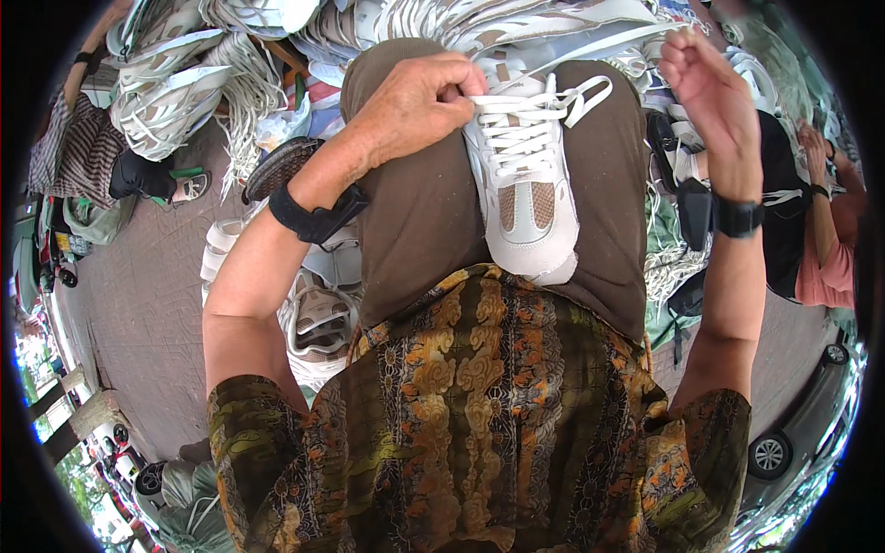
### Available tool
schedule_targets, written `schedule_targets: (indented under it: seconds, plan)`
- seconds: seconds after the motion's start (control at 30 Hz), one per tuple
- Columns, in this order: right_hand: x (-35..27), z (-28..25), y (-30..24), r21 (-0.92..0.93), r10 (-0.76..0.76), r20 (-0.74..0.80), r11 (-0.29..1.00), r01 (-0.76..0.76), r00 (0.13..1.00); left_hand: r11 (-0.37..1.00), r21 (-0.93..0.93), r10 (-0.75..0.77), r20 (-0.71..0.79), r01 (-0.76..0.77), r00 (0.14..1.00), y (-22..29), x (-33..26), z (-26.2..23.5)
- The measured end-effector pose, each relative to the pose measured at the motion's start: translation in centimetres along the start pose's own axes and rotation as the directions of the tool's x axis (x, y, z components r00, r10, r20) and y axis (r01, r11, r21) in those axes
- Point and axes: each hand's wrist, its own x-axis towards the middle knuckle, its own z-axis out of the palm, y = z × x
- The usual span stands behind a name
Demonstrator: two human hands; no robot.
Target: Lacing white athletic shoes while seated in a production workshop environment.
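A white sneaker (531, 184) with a brown mesh toe lies between my thighs, its toe toward me. White lace crosses its front in several rows, and a loose loop (588, 100) sticks out at its right side. My left hand (429, 97) is closed in a pinch at the shoe's upper left edge, on the lace by the eyelets. Raised to the far right, my right hand (705, 92) has its fingers curled around the end of a white shoelace (599, 48), which runs taut back to the shoe.
Shoe uppers (171, 106) and bundled laces (247, 111) are heaped at the far left; more uppers lie beyond my knees. Finished-looking shoes (318, 323) sit beside my left thigh. Other people sit at both sides, one in a pink sleeve (823, 267). A parked car (784, 452) stands at the right.
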Motion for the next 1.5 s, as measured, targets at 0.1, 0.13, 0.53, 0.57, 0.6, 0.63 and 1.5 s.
schedule_targets:
  seconds: [0.1,0.13,0.53,0.57,0.6,0.63,1.5]
  plan:
    - [1.0,-2.6,2.2,-0.247,0.063,-0.228,0.962,-0.120,0.972,0.951,-0.131,-0.261,0.136,0.279,0.956,0.7,-0.4,-0.8]
    - [0.9,-3.0,3.0,-0.243,0.059,-0.147,0.965,-0.094,0.987,0.927,-0.139,-0.320,0.188,0.348,0.929,0.9,-0.4,-1.1]
    - [-1.3,4.9,6.9,-0.861,-0.275,0.509,-0.153,0.485,0.816,0.982,-0.047,-0.186,-0.106,0.181,0.977,1.7,2.4,-0.4]
    - [-0.8,5.0,7.1,-0.854,-0.218,0.520,-0.148,0.499,0.826,0.994,-0.002,-0.105,-0.065,0.106,0.992,1.5,3.3,0.1]
    - [-0.8,5.0,7.4,-0.837,-0.225,0.547,-0.162,0.523,0.806,0.996,0.053,-0.069,-0.018,0.069,0.997,1.3,4.0,0.6]
    - [-0.6,4.9,7.4,-0.833,-0.181,0.551,-0.168,0.527,0.814,0.994,0.106,0.003,-0.045,0.001,0.999,1.1,4.8,1.5]
    - [-0.3,6.5,7.3,-0.923,-0.212,0.301,0.179,0.340,0.930,0.908,0.419,-0.008,0.061,-0.018,0.998,2.8,5.7,3.7]
